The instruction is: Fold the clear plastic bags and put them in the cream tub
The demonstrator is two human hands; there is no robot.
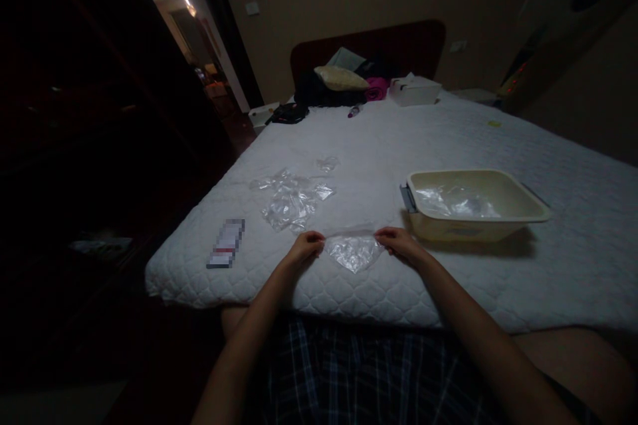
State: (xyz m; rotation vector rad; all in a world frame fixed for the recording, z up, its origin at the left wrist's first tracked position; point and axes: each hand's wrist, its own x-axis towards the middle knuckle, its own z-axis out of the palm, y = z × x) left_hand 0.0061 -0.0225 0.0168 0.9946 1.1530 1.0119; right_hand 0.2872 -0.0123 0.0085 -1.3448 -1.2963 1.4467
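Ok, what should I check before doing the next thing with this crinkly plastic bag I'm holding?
1. Left hand pinching the clear plastic bag at its left top corner: ok.
2. Right hand pinching the right top corner: ok.
3. Bag's top edge pulled straight between the hands: ok.
4. Bag sealed or open: cannot tell, too dim.
5. Cream tub on the bed to the right, open with plastic already inside: ok.
6. Pile of other clear bags lying apart from the held one, on the bedcover: ok.

head view, looking forward-down, close over bed point(448, 146)
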